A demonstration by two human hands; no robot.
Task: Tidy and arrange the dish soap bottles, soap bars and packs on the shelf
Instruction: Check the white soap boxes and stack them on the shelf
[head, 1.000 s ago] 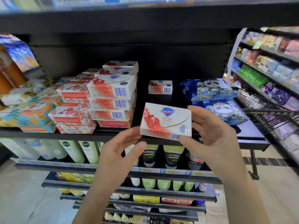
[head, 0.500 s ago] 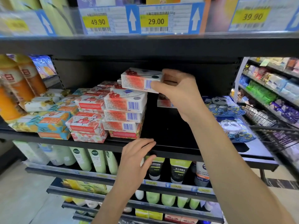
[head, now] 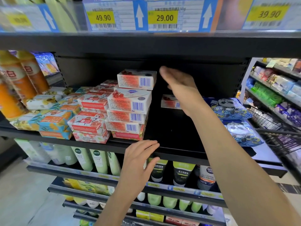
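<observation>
1. The red-and-white soap box, pinched in the right hand half a second ago, now lies released on top of the stack of like boxes.
2. The right hand is flat beside it, fingers straight, holding nothing.
3. The left hand, fingers loosely spread and empty, stays at the shelf front edge.
4. A lone soap box lies behind the right wrist.

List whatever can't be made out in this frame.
Head view:
Lone soap box: right part hidden behind the right hand.
Leftmost price tag: blurred, unreadable.
Orange bottles: cut off by the left edge.
Left hand: contact with the shelf edge unclear.
</observation>
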